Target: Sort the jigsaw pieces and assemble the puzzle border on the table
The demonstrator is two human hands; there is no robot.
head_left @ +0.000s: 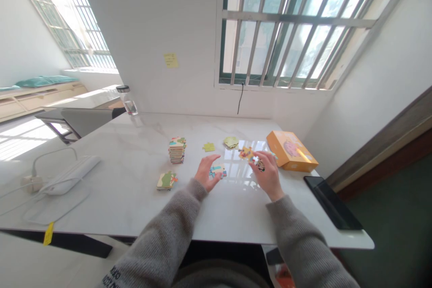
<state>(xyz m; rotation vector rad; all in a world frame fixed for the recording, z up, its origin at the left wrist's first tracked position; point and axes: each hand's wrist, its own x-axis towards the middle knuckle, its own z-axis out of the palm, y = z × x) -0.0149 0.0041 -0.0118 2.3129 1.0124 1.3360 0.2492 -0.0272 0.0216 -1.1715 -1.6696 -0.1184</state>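
Note:
My left hand (pixel 205 173) is open, thumb and fingers apart, around a light-blue jigsaw puzzle piece (pixel 218 171); whether it touches the piece I cannot tell. In my right hand (pixel 268 175) the fingers are bent together on a puzzle piece (pixel 255 160), partly hidden by them. Just beyond these fingertips is an orange-yellow puzzle piece (pixel 245 152). A tall stack of puzzle pieces (pixel 177 150) stands left of my hands, with a lower stack (pixel 166 181) nearer to me. Farther back are a single yellow-green piece (pixel 209 146) and a small yellow-green pile (pixel 231 142).
An orange box (pixel 292 150) stands at the table's right, behind a black flat device (pixel 332 202). A white power strip (pixel 76 175) with cables lies on the left. A clear bottle (pixel 128 101) is at the back left corner, and a barred window (pixel 286 27) is above.

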